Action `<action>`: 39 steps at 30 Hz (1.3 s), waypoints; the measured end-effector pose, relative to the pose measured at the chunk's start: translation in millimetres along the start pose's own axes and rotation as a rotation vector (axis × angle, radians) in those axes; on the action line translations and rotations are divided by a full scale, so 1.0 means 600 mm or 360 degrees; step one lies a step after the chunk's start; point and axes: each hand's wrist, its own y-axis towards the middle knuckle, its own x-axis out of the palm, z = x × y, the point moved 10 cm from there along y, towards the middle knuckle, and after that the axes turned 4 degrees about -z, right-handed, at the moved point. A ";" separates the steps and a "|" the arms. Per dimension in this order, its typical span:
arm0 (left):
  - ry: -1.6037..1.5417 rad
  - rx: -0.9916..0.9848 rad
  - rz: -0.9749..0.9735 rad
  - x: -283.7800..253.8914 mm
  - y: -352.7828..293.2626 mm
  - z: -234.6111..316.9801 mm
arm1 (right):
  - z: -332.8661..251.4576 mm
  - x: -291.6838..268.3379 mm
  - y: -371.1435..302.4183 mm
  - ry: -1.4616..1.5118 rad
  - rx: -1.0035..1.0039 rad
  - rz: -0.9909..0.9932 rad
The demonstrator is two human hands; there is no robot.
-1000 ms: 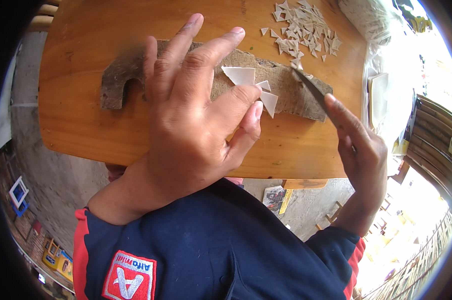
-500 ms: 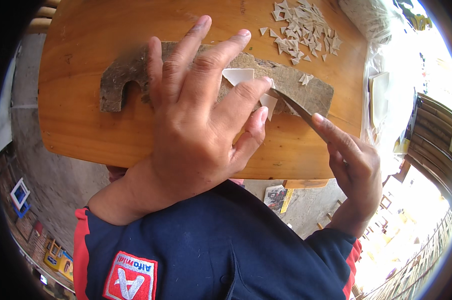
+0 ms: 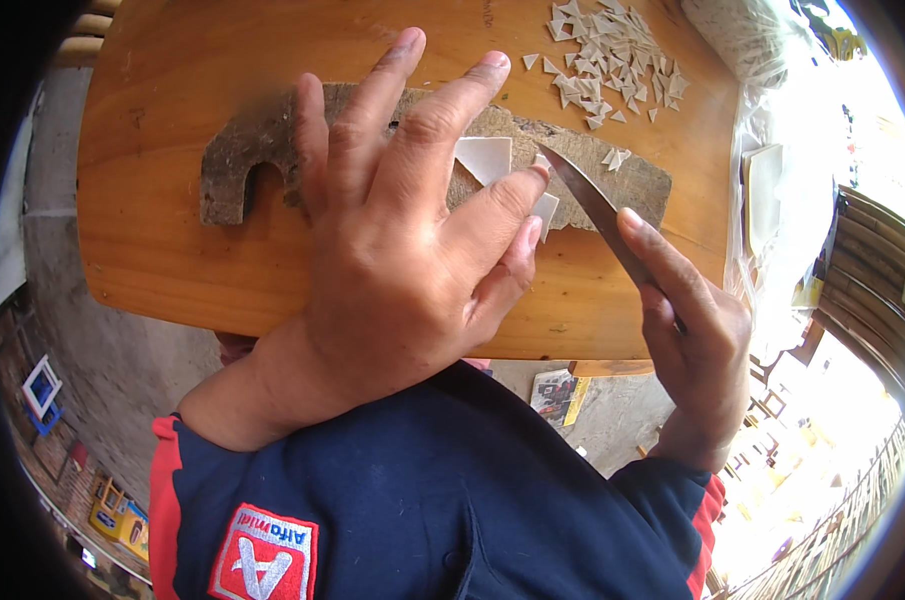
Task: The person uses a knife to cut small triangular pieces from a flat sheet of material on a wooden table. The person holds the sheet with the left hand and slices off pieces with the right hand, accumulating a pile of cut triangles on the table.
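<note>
My left hand (image 3: pixel 397 235) lies over a worn wooden board (image 3: pixel 612 195), three fingers spread. Its index finger and thumb pin a thin white piece (image 3: pixel 545 213) against the board; the hand partly covers that piece. A larger flat white piece (image 3: pixel 484 157) shows beside the index finger. In my right hand (image 3: pixel 702 335) is a knife (image 3: pixel 604 215), gripped with the index finger along its back. The blade's tip is above the board, beside a small white sliver (image 3: pixel 542 160) at my left fingertip.
Many small pale triangular chips (image 3: pixel 612 60) are heaped on the wooden table (image 3: pixel 172 270) beyond the board. A few tiny chips (image 3: pixel 615 159) lie at the board's right end. Clear plastic bags (image 3: pixel 762 120) rest along the right table edge.
The knife has lifted and turned more upright, its tip shifting away from my left fingertip. My left hand has slid very slightly to the right.
</note>
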 end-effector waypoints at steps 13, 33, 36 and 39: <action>-0.0025 -0.0029 -0.0023 0.001 0.004 0.003 | -0.004 0.007 0.005 0.0023 0.0034 0.0017; -0.0019 -0.0026 -0.0023 0.001 0.007 0.008 | -0.024 0.015 0.000 -0.0097 0.0080 0.0143; -0.0066 -0.0013 -0.0013 0.003 0.005 0.005 | -0.016 0.002 -0.004 -0.0031 0.0155 0.0119; -0.0138 -0.0042 0.0002 -0.001 0.011 0.007 | 0.002 -0.016 -0.014 0.0069 0.0121 0.0215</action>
